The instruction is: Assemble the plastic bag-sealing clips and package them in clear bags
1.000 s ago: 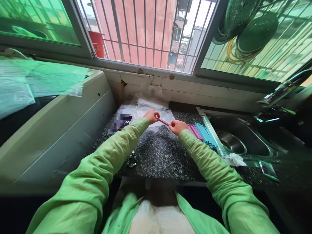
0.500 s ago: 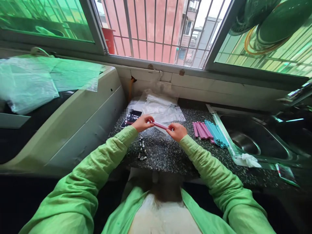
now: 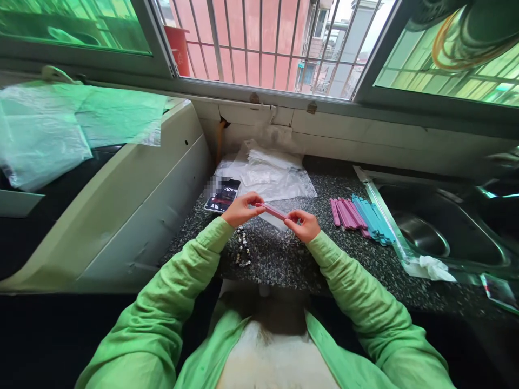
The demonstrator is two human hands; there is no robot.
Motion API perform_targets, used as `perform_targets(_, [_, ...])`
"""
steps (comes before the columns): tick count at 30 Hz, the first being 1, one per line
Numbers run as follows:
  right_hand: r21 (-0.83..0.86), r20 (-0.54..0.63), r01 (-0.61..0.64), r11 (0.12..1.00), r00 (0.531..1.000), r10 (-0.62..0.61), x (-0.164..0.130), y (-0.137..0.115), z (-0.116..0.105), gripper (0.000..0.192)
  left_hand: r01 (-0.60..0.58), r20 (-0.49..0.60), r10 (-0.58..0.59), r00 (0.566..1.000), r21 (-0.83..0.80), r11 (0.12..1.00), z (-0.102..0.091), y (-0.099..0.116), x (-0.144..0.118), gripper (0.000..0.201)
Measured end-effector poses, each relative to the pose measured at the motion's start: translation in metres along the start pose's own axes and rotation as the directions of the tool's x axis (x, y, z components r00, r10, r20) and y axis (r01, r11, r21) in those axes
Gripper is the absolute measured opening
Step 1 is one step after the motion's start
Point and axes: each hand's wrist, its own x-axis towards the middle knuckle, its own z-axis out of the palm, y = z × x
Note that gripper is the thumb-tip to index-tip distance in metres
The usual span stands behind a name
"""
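A thin pink stick (image 3: 274, 211) is held level above the speckled dark counter (image 3: 284, 259), one end pinched by my left hand (image 3: 240, 209), the other by my right hand (image 3: 304, 225). A clear plastic bag seems to hang under the stick, but it is too faint to be sure. A row of pink sticks (image 3: 345, 214) and blue sticks (image 3: 373, 220) lies on the counter to the right of my right hand. A small beaded chain (image 3: 242, 251) lies just below my left wrist.
A pile of clear plastic bags (image 3: 271, 175) lies at the back by the wall, a phone (image 3: 223, 195) beside it. A steel sink (image 3: 438, 227) is at right with a crumpled white tissue (image 3: 432, 267) on its rim. A white appliance (image 3: 133, 189) stands at left.
My hands with the pink stick have drawn slightly nearer to me and lower over the counter. The view has shifted, so the sticks and sink sit further right.
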Motion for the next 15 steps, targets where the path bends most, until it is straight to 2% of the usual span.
perform_targets(3, [0.059,-0.012,-0.052,0.997,0.999,0.053,0.003,0.003,-0.005,0.015,-0.01,0.013,0.011,1.0,-0.064,0.998,0.006,0.002,0.013,0.028])
perform_targets(6, [0.06,0.006,-0.077,0.995,0.997,0.076,0.002,0.006,-0.006,0.016,0.002,0.005,-0.002,1.0,-0.113,0.994,0.012,-0.006,0.019,0.031])
perform_targets(10, [0.021,0.033,-0.08,0.997,0.996,0.079,-0.001,0.008,-0.003,0.018,0.066,0.039,-0.061,0.997,-0.166,0.984,0.014,-0.018,0.017,0.035])
perform_targets(15, [-0.001,0.052,-0.108,0.994,0.993,0.108,-0.003,0.011,-0.001,0.02,0.145,0.038,-0.14,0.989,-0.201,0.969,0.014,-0.019,0.012,0.038])
